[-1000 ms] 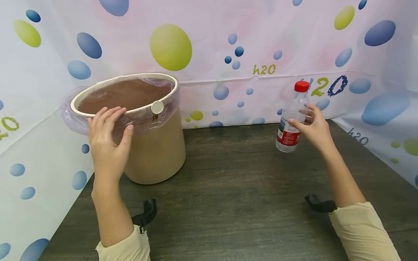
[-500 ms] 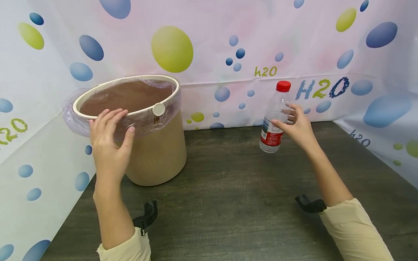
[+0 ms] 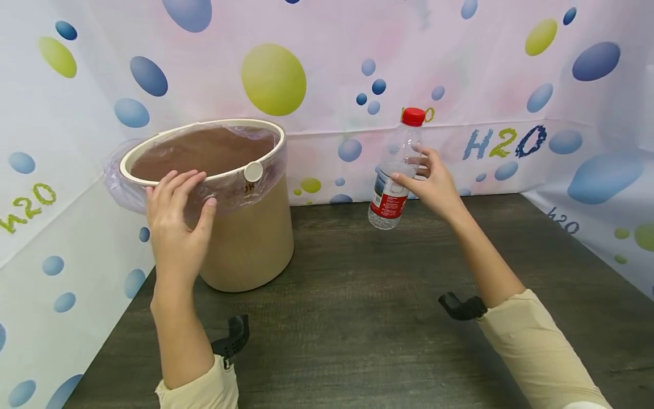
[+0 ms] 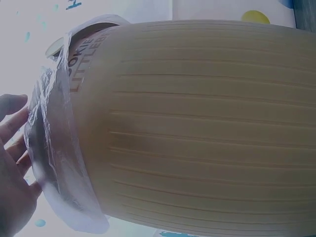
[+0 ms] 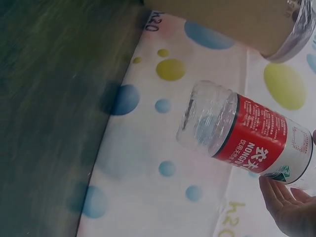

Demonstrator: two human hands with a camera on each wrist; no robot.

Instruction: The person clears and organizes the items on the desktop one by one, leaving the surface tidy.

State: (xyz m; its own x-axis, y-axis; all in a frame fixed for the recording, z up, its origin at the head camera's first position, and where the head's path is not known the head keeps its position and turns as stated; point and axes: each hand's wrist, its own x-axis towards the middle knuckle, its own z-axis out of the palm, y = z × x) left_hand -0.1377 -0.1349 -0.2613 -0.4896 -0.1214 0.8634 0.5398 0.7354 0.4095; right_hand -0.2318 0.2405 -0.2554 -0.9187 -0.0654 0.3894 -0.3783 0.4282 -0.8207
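Note:
My right hand (image 3: 435, 186) grips a clear plastic water bottle (image 3: 390, 199) with a red cap and a red-and-white label. It pinches the upper body between thumb and fingers, and the bottle tilts slightly, cap to the right, raised over the table. In the right wrist view the bottle's label (image 5: 261, 131) shows, with fingers along its edge. On the left stands a beige trash can (image 3: 252, 244), lined with a thin purplish bag (image 3: 120, 184) folded over its rim. My left hand (image 3: 179, 230) rests its fairly straight fingertips on the near rim, thumb held apart.
A dark wood-grain table (image 3: 347, 318) lies under everything. Behind and at both sides hangs a white and pink sheet (image 3: 337, 34) printed with blue and green dots. Black wrist mounts (image 3: 462, 307) stick out from both sleeves.
My right hand has carried the bottle leftward toward the trash can and raised it somewhat, tilting it more. The left hand stays at the rim; the view has shifted slightly.

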